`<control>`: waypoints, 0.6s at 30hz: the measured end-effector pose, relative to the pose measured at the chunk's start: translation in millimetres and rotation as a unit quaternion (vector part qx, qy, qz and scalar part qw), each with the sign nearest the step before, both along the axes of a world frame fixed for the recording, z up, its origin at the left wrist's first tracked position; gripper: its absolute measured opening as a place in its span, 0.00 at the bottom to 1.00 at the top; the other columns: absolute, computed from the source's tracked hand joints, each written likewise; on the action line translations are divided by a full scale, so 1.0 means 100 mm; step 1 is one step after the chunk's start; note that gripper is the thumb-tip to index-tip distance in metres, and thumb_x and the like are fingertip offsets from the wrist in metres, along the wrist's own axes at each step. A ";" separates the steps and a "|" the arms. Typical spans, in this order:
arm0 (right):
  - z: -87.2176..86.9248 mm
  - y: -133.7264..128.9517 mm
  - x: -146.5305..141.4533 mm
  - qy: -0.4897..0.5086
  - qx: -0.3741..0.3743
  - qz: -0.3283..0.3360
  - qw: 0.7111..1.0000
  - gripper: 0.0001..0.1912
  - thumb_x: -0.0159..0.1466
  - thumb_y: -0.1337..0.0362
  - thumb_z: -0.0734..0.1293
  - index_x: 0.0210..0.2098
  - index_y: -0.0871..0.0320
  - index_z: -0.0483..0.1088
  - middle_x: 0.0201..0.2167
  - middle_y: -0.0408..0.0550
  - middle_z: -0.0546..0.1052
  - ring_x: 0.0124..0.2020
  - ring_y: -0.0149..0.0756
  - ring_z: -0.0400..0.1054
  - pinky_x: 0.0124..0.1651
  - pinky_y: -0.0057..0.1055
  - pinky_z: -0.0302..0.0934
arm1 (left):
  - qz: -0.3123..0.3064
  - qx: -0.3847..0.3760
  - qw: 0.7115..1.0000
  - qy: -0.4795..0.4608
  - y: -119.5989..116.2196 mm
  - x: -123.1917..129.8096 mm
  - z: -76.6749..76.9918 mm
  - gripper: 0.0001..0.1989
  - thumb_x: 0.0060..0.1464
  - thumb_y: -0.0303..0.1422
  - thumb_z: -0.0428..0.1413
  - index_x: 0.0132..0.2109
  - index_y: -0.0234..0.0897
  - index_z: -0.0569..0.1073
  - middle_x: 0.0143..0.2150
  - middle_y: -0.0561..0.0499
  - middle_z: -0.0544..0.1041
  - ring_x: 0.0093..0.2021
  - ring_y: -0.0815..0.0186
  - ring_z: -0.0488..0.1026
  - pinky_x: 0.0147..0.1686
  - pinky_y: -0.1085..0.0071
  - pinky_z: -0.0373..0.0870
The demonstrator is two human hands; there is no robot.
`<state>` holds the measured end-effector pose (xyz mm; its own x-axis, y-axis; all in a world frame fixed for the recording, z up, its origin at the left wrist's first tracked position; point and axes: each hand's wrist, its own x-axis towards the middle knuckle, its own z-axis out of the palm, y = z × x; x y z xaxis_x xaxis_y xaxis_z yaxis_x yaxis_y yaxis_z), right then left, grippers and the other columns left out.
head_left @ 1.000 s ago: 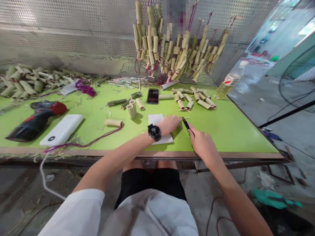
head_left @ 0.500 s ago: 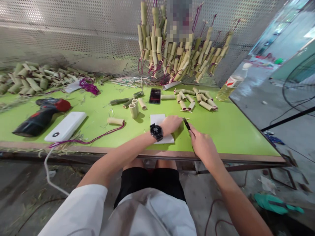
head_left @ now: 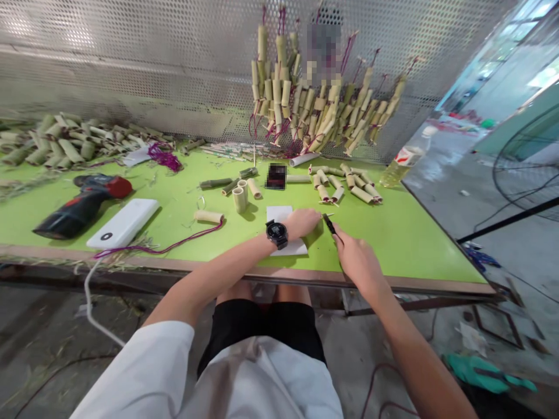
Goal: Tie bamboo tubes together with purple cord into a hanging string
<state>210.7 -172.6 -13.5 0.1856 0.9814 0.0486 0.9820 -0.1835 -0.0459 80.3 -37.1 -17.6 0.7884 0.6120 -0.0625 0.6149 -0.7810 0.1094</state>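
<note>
My left hand (head_left: pixel 304 223), a watch on its wrist, is closed over the edge of a white sheet of paper (head_left: pixel 279 213). A thin pale stick (head_left: pixel 328 215) juts out to the right from its fingertips. My right hand (head_left: pixel 357 256) grips a slim black hand tool (head_left: pixel 329 223), perhaps a knife. Its upper end lies against or just beside the stick, close to my left fingertips. Left of the paper stand short open bamboo tubes (head_left: pixel 239 199). Farther left lies a bamboo piece (head_left: pixel 208 216) with a purple cord (head_left: pixel 188 239) trailing from it.
A cordless drill (head_left: pixel 81 206) and white power bank (head_left: pixel 123 223) lie on the left. Cut bamboo (head_left: pixel 65 142) is heaped behind them. Corded bamboo pieces (head_left: pixel 340 181) lie back right, near a bottle (head_left: pixel 404 160). Strung bamboo (head_left: pixel 314 110) hangs on the perforated metal wall (head_left: pixel 131 70).
The whole view has shifted slightly with my head. Both hands keep nearly the same places on the table, the tool still beside the stick.
</note>
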 end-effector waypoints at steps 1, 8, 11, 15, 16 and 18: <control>0.00 0.04 -0.02 -0.005 0.001 0.000 1.000 0.25 0.79 0.63 0.54 0.71 0.58 0.66 0.38 0.59 0.85 0.35 0.46 0.80 0.33 0.32 0.61 | -0.002 -0.002 1.000 -0.003 0.01 0.00 0.00 0.15 0.65 0.20 0.50 0.52 0.30 0.79 0.47 0.36 0.83 0.45 0.57 0.80 0.41 0.67 0.71; -0.03 0.20 0.01 -0.002 0.009 0.006 1.000 0.25 0.79 0.62 0.54 0.72 0.58 0.66 0.38 0.59 0.85 0.35 0.46 0.81 0.34 0.32 0.62 | -0.007 0.007 1.000 -0.014 0.01 -0.01 0.01 0.16 0.65 0.21 0.49 0.51 0.29 0.79 0.47 0.34 0.82 0.44 0.54 0.81 0.40 0.64 0.73; -0.04 0.07 0.04 0.005 0.013 0.015 1.000 0.25 0.79 0.62 0.54 0.71 0.57 0.65 0.39 0.58 0.85 0.33 0.46 0.80 0.34 0.33 0.62 | -0.005 0.019 1.000 -0.019 0.03 0.01 -0.04 0.16 0.65 0.21 0.49 0.51 0.31 0.80 0.47 0.34 0.83 0.44 0.54 0.81 0.39 0.65 0.72; 0.00 0.13 -0.02 -0.008 0.004 0.006 1.000 0.26 0.79 0.63 0.54 0.72 0.58 0.64 0.39 0.60 0.85 0.36 0.47 0.81 0.35 0.34 0.63 | -0.023 0.011 1.000 -0.018 0.06 0.02 -0.07 0.16 0.63 0.20 0.50 0.51 0.28 0.80 0.47 0.34 0.83 0.43 0.55 0.81 0.39 0.65 0.71; 0.01 0.17 -0.04 -0.011 0.001 0.001 1.000 0.26 0.79 0.63 0.54 0.73 0.58 0.64 0.39 0.60 0.85 0.36 0.48 0.81 0.36 0.34 0.63 | -0.024 0.009 1.000 -0.017 0.06 0.02 -0.06 0.17 0.63 0.20 0.49 0.51 0.27 0.80 0.47 0.34 0.83 0.43 0.56 0.81 0.39 0.65 0.71; 0.02 0.23 -0.07 -0.012 -0.001 -0.005 1.000 0.26 0.79 0.63 0.53 0.73 0.57 0.64 0.39 0.60 0.85 0.37 0.49 0.81 0.36 0.34 0.63 | -0.015 0.007 1.000 -0.017 0.06 0.02 -0.04 0.17 0.64 0.20 0.48 0.51 0.27 0.80 0.47 0.34 0.83 0.43 0.56 0.81 0.40 0.65 0.72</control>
<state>203.6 -149.7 -11.8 0.1945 0.9795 0.0518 0.9808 -0.1936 -0.0221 81.9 -31.5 -21.8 0.8074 0.5893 -0.0275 0.5880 -0.8001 0.1185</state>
